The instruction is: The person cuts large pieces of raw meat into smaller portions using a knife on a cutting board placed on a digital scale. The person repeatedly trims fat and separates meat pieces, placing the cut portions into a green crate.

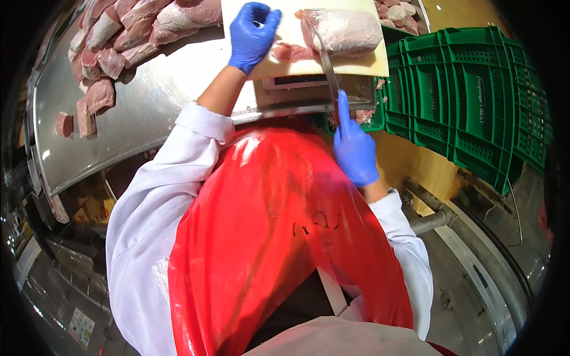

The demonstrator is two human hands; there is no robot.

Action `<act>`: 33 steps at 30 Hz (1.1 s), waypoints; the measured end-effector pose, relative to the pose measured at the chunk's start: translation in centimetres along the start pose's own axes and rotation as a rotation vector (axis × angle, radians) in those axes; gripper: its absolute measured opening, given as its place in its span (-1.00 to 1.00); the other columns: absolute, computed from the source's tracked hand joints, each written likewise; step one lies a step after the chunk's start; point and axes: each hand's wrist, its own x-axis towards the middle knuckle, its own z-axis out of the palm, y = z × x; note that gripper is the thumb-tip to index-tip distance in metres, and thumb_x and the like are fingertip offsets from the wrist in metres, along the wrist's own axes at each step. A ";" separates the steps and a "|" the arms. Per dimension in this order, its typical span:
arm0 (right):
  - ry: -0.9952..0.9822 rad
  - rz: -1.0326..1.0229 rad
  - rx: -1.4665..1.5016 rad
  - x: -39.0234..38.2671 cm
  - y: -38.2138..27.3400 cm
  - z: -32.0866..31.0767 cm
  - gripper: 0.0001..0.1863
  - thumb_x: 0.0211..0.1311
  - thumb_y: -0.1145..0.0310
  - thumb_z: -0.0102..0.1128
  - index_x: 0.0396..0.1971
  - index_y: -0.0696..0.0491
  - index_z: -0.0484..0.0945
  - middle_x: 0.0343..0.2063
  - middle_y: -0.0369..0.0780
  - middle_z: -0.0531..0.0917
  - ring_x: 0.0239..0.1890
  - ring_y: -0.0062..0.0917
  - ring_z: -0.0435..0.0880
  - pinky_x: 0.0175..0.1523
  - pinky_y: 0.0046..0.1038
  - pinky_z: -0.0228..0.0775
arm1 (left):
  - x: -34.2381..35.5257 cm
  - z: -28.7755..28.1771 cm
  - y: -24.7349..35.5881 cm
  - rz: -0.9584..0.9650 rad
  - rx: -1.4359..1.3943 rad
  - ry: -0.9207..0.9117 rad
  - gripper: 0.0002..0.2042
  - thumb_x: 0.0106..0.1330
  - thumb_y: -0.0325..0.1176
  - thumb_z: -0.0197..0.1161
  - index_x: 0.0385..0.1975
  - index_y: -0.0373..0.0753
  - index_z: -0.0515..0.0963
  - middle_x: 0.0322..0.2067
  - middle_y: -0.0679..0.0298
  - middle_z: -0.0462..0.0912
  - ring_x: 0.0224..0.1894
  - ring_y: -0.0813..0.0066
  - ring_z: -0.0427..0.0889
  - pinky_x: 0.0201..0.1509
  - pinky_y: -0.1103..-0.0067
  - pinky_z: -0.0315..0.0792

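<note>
A long knife (327, 62) is held in my right hand (355, 148), which wears a blue glove and has its index finger stretched along the handle. Its blade points away from me and lies over the left end of a big pale piece of meat (349, 32). This meat rests on a white cutting board (371, 65). Beside it, to the lower left, lies a smaller pink strip of meat (292, 53). My left hand (254, 37), also gloved in blue, hovers at the board's left side. Its fingers are curled toward the thumb, with nothing visible in them.
Several meat pieces (133, 26) are piled on the metal table (139, 113) to the left. Green plastic crates (457, 89) stand at the right. A container of meat bits (399, 13) is at the far right. Below the board sits a device with a small display (294, 82).
</note>
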 end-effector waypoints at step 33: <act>0.369 0.338 0.417 16.0 -6.8 -3.5 -0.17 0.29 0.27 0.14 0.56 -0.08 0.07 -0.58 -0.06 0.66 -0.56 -0.24 0.70 -0.33 -0.26 0.58 | 6.3 1.9 -1.8 0.194 0.335 -0.664 -0.73 0.24 -0.13 0.29 -0.32 -0.23 0.65 -0.41 0.05 0.72 -0.29 0.01 0.72 -0.09 0.25 0.59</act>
